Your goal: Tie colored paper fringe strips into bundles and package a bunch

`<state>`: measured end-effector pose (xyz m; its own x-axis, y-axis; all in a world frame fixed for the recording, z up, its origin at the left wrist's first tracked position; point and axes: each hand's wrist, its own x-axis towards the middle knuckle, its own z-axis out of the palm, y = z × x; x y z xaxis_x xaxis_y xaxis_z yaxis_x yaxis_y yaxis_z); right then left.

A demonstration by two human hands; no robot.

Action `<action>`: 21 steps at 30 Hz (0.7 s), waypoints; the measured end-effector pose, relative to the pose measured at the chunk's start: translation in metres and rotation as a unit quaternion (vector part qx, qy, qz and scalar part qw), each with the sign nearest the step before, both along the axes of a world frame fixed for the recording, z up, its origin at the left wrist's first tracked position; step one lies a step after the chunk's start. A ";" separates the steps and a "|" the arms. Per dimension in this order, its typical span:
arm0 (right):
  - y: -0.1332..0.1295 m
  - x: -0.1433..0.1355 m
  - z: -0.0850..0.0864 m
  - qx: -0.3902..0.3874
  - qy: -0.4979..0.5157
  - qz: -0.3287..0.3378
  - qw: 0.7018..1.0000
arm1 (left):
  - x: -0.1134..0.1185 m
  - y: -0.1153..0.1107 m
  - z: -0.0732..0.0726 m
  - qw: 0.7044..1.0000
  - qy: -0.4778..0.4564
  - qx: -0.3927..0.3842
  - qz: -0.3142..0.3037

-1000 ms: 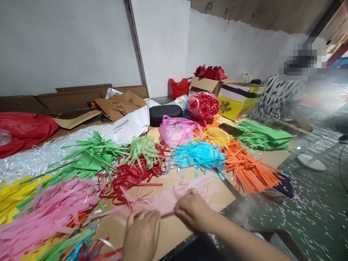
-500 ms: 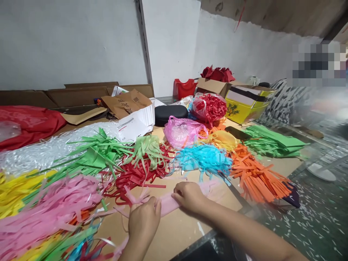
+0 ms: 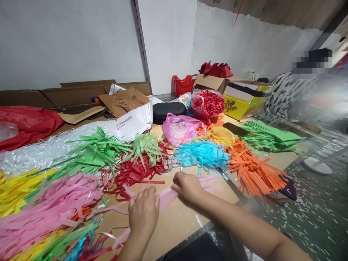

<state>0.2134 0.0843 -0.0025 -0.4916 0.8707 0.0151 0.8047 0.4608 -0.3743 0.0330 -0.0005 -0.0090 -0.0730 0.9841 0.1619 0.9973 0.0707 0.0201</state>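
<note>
Largest of all, the brown-topped table (image 3: 176, 232) lies under nearly everything we see, and we take the blue strip bundle (image 3: 201, 154) on it as our landmark. Well to the left of that bundle, and nearer to us, sprawls the pink strip pile (image 3: 54, 203). Behind the bundle and to its right stands the yellow box (image 3: 241, 103); just right of the bundle the orange strips (image 3: 252, 170) fan out. Close behind it, toward the left, sits the pink plastic bag (image 3: 183, 128).

On the near side of the bundle come our hands. The right hand (image 3: 187, 186) is the closer one, its fingers curled and pinched on the pink piece. The left hand (image 3: 144, 208) is farther left of the bundle, fingers laid over the other end; its fingertips' underside is hidden, so we cannot tell whether they clasp or only press.

Smallest is what shows of the pink piece (image 3: 167, 198), between both hands, in front of the bundle and to its left. Half a second ago we saw it as a wider, flatter band; now it looks narrower. We judge that it is being gathered lengthwise, so its folds depend mostly on the right pinch.
</note>
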 end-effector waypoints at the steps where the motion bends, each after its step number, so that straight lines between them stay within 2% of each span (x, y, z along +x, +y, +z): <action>1: -0.002 0.005 0.004 0.024 0.006 0.028 0.999 | 0.000 0.000 0.003 1.000 0.000 0.010 -0.016; 4: -0.009 0.021 0.011 0.118 0.003 0.192 0.974 | 0.000 -0.003 0.014 0.996 -0.001 0.011 -0.093; 6: -0.011 0.027 0.012 0.155 -0.015 0.255 0.954 | 0.001 -0.008 0.021 0.990 -0.003 0.002 -0.138; 8: -0.012 0.028 0.014 0.151 -0.018 0.234 0.960 | 0.005 -0.014 0.024 0.987 0.002 0.005 -0.159; 11: -0.015 0.020 0.018 0.151 0.001 0.196 0.969 | 0.009 -0.019 0.018 0.987 0.020 0.037 -0.153; 13: -0.016 0.014 0.018 0.150 0.003 0.223 0.963 | 0.007 -0.020 0.010 0.987 0.025 0.056 -0.147; 15: -0.013 0.011 0.014 0.111 0.008 0.255 0.960 | -0.001 -0.019 0.001 0.987 0.017 0.064 -0.148; 18: 0.003 0.013 0.006 0.028 0.030 0.240 0.970 | -0.021 -0.017 -0.008 0.984 -0.047 0.070 -0.155; 21: 0.019 0.016 -0.001 0.005 0.047 0.215 0.975 | -0.033 -0.015 -0.010 0.985 -0.121 0.035 -0.120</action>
<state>0.2290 0.1029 -0.0034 -0.8077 0.5835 0.0848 0.4983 0.7523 -0.4310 0.0002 -0.0159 -0.0193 0.1144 0.9648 0.2368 0.9505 -0.1756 0.2564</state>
